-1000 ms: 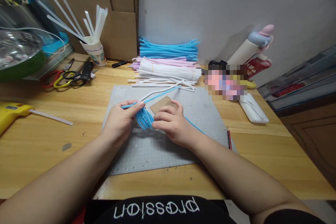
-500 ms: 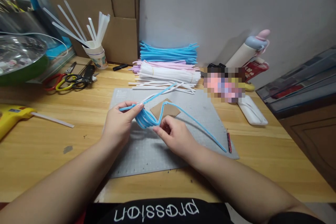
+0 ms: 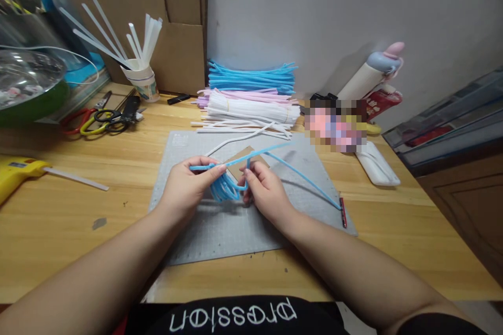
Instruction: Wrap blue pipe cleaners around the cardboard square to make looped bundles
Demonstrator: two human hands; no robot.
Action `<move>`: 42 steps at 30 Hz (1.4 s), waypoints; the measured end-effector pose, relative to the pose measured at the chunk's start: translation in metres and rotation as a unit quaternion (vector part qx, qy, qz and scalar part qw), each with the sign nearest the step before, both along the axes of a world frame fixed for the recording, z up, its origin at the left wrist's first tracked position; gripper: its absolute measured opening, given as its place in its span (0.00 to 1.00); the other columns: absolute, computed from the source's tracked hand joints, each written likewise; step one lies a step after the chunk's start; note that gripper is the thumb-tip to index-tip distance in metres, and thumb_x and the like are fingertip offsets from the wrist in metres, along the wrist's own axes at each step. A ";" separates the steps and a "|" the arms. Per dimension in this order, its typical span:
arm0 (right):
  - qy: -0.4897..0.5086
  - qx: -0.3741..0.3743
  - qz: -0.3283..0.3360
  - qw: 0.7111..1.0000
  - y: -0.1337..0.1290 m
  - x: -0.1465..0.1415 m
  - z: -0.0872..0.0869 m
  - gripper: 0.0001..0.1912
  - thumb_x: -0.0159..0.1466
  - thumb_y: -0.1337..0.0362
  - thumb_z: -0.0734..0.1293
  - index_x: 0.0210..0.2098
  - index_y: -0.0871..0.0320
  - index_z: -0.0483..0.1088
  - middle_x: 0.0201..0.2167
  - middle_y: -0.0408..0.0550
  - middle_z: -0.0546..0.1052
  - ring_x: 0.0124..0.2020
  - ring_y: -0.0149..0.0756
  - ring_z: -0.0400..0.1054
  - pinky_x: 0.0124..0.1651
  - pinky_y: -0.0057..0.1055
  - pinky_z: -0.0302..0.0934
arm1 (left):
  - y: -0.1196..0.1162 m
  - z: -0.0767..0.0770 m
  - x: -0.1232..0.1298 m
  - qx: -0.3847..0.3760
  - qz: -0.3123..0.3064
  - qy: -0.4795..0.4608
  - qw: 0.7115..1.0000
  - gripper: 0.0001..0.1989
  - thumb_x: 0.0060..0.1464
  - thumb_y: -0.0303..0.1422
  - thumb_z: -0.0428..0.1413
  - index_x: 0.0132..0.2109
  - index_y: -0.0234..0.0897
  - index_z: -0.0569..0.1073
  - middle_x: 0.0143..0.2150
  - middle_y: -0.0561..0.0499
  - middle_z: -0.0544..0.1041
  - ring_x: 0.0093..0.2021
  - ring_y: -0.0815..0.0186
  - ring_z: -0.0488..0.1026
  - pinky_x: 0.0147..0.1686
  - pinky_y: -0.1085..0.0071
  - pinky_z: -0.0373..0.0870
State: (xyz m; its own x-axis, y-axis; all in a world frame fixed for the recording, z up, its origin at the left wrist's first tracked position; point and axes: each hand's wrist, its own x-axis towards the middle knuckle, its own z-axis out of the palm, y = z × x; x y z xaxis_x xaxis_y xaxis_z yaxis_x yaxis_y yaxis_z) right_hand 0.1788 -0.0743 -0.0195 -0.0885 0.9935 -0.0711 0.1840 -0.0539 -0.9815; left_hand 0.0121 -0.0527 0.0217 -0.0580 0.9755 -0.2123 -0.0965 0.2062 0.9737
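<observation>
Blue pipe cleaners, coiled into a bundle of loops (image 3: 225,188), hang above the grey cutting mat (image 3: 188,241). My left hand (image 3: 192,180) pinches the coil between thumb and fingers at its upper left. A straight blue end sticks out from there toward the upper right. My right hand (image 3: 263,183) is closed on a bent blue strand at the coil's right side. From it a long blue length (image 3: 304,175) runs down right toward a red and black pencil-like stick (image 3: 343,213). Behind the hands lies a piece of brown cardboard (image 3: 248,156), partly covered.
Bundled blue (image 3: 251,78) and white pipe cleaners (image 3: 251,107) lie by the wall. At left are a cup of glue sticks (image 3: 143,84), scissors (image 3: 92,118), a yellow glue gun (image 3: 19,172) and a metal bowl (image 3: 31,78). A white case (image 3: 377,165) lies at right.
Both hands and the coil have shifted slightly right. My right hand has risen with the bent strand, and the straight blue end has swung right, off the white stems.
</observation>
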 end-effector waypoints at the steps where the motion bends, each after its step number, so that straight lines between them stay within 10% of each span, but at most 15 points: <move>1: 0.000 0.007 -0.002 1.000 0.001 0.000 0.000 0.12 0.67 0.56 0.56 0.43 0.56 0.63 0.29 0.42 0.73 0.18 0.27 0.65 0.22 0.25 0.58 | 0.000 -0.001 0.000 -0.004 -0.004 -0.004 1.000 0.14 0.33 0.34 0.70 0.28 0.33 0.76 0.22 0.52 0.76 0.21 0.71 0.70 0.23 0.77 0.66; 9: -0.134 0.092 0.106 0.981 0.001 0.002 0.008 0.07 0.63 0.66 0.60 0.33 0.58 0.69 0.28 0.43 0.73 0.31 0.31 0.67 0.35 0.28 0.59 | 0.002 -0.004 0.000 -0.030 -0.027 -0.024 0.999 0.17 0.31 0.35 0.71 0.29 0.33 0.76 0.24 0.49 0.79 0.22 0.67 0.74 0.25 0.74 0.70; 15: 0.042 -0.098 0.119 0.987 0.001 -0.003 0.008 0.15 0.63 0.65 0.60 0.49 0.59 0.66 0.20 0.36 0.65 0.16 0.25 0.58 0.19 0.23 0.52 | 0.003 -0.004 -0.001 -0.011 0.008 -0.010 1.000 0.15 0.33 0.35 0.70 0.29 0.34 0.76 0.22 0.51 0.77 0.21 0.68 0.72 0.22 0.75 0.67; 22: 0.133 -0.165 0.076 0.974 -0.003 -0.008 0.005 0.18 0.64 0.57 0.62 0.50 0.60 0.67 0.31 0.47 0.72 0.24 0.28 0.67 0.16 0.21 0.56 | 0.005 -0.007 -0.002 0.013 0.046 -0.048 0.998 0.16 0.34 0.35 0.70 0.30 0.33 0.75 0.23 0.53 0.77 0.22 0.72 0.71 0.24 0.78 0.67; 26: 0.294 -0.224 0.053 0.928 -0.005 -0.010 0.014 0.14 0.62 0.59 0.65 0.45 0.60 0.70 0.38 0.50 0.75 0.36 0.34 0.71 0.35 0.31 0.70 | 0.008 -0.008 -0.001 -0.040 0.029 -0.127 0.991 0.18 0.32 0.33 0.70 0.32 0.32 0.74 0.24 0.52 0.78 0.22 0.70 0.72 0.24 0.76 0.69; 34: 0.435 -0.387 0.148 0.799 -0.005 -0.009 0.017 0.15 0.66 0.64 0.57 0.45 0.67 0.69 0.39 0.56 0.77 0.41 0.37 0.75 0.51 0.38 0.67 | 0.005 -0.010 -0.001 -0.110 -0.038 -0.178 0.977 0.14 0.36 0.31 0.69 0.31 0.32 0.74 0.26 0.50 0.79 0.22 0.68 0.73 0.23 0.74 0.71; 42: 0.374 -0.276 0.127 0.876 -0.007 -0.011 0.016 0.14 0.61 0.62 0.66 0.45 0.61 0.69 0.41 0.52 0.76 0.41 0.35 0.74 0.49 0.35 0.67 | 0.008 -0.012 -0.002 -0.084 -0.010 -0.179 0.980 0.11 0.35 0.30 0.69 0.28 0.31 0.76 0.23 0.51 0.77 0.21 0.69 0.72 0.22 0.74 0.70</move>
